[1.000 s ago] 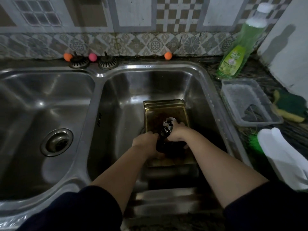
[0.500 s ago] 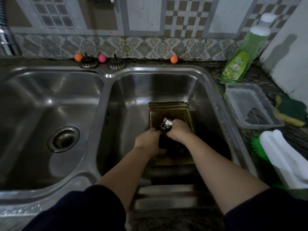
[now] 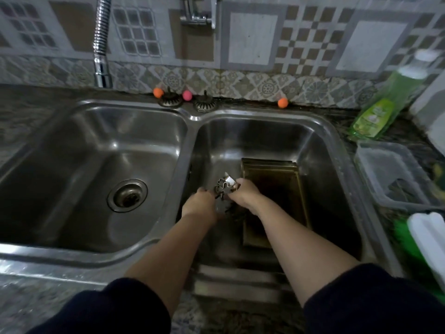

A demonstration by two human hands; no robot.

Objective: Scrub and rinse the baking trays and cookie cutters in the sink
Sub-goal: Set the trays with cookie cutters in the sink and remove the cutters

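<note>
In the sink's (image 3: 265,121) right basin, the stacked baking trays (image 3: 274,182) lie flat, stiff and likely slippery; lift them by the rims. Just left of the trays, both the left hand (image 3: 201,204) and right hand (image 3: 243,195) clasp light, thin-edged cookie cutters (image 3: 225,186).

Stacked brass-toned trays (image 3: 272,174) lie flat on the floor of the right sink (image 3: 320,150) basin, nested, long side running front to back. Shiny metal cutters (image 3: 225,186), a bunched handful, held up above the basin just left of the trays.
</note>
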